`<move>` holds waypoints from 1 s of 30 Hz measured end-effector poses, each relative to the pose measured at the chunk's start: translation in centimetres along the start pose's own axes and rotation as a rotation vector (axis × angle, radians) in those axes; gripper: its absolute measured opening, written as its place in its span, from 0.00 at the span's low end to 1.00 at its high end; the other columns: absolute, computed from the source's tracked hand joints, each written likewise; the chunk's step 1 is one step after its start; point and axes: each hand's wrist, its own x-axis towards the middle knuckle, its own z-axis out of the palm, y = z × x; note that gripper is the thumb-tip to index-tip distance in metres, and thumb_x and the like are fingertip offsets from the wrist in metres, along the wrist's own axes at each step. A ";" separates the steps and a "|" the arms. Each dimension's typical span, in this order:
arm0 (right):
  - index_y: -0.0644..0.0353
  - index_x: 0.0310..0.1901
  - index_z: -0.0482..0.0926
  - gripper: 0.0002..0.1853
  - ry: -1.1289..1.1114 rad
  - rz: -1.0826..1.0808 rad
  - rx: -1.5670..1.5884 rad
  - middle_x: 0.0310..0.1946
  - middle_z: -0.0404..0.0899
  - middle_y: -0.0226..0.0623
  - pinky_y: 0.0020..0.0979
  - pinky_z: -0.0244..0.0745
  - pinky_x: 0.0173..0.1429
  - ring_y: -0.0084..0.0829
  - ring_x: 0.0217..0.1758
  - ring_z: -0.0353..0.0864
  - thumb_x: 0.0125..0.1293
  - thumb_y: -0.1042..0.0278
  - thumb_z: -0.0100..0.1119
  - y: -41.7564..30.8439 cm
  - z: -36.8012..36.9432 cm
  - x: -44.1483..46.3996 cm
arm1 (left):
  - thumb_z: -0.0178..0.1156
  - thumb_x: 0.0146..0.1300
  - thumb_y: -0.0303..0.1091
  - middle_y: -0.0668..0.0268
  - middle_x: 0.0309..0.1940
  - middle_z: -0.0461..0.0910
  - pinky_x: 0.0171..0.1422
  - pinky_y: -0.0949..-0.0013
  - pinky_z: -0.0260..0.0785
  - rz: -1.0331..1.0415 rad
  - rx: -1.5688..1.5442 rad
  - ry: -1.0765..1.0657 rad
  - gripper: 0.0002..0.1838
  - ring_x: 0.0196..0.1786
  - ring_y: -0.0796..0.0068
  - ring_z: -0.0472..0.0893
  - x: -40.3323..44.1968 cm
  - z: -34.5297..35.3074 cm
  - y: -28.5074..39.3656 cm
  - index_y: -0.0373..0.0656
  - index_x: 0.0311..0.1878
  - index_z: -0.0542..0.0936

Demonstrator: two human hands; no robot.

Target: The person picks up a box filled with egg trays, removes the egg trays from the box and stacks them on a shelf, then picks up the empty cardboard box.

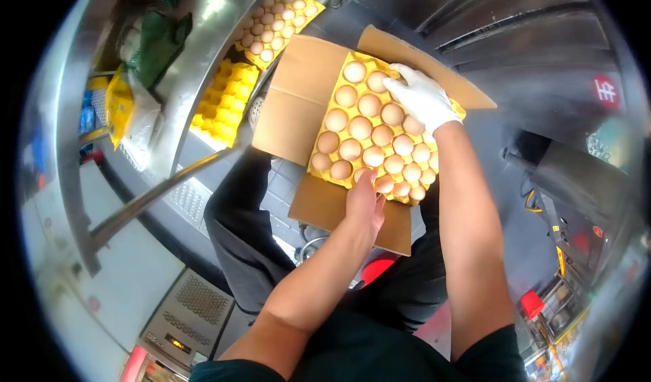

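A yellow egg tray point(316, 153) full of brown eggs sits at the opening of a cardboard box point(296, 100) between my knees. My left hand point(365, 202), bare, grips the tray's near edge, with the thumb up over the rim beside an egg and the other fingers lower down, partly hidden. My right hand point(422, 99) wears a white glove and holds the tray's far right edge. Its thumb reaches over the eggs, and its other fingers curl at the far rim. Whether more trays lie beneath this one is hidden.
At the upper left, another tray of eggs point(277, 21) lies beside empty yellow trays point(228, 100) under a steel counter point(203, 22). A metal bar point(159, 191) slants near my left knee. Box flaps point(434, 66) stick out around the tray. A red round object point(378, 271) is below me.
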 end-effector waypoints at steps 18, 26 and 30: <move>0.48 0.73 0.77 0.34 0.070 -0.179 -0.136 0.65 0.83 0.49 0.45 0.74 0.72 0.51 0.68 0.82 0.70 0.42 0.55 -16.3 4.1 -0.9 | 0.63 0.77 0.49 0.67 0.49 0.82 0.47 0.69 0.71 0.354 0.072 -0.021 0.22 0.44 0.75 0.79 -7.5 -9.2 12.0 0.45 0.64 0.76; 0.47 0.69 0.80 0.30 0.009 -0.140 -0.121 0.63 0.85 0.44 0.44 0.78 0.69 0.47 0.65 0.85 0.67 0.49 0.52 -18.2 5.7 9.6 | 0.63 0.76 0.56 0.61 0.61 0.80 0.53 0.60 0.78 0.479 0.205 0.096 0.33 0.56 0.65 0.82 0.4 -8.0 21.6 0.41 0.71 0.73; 0.46 0.67 0.81 0.28 0.081 -0.178 -0.075 0.63 0.86 0.43 0.43 0.80 0.67 0.47 0.64 0.86 0.67 0.52 0.53 -17.2 6.9 15.3 | 0.63 0.75 0.56 0.53 0.65 0.79 0.60 0.57 0.80 0.607 0.188 0.013 0.37 0.62 0.60 0.83 5.3 -6.1 26.4 0.31 0.71 0.72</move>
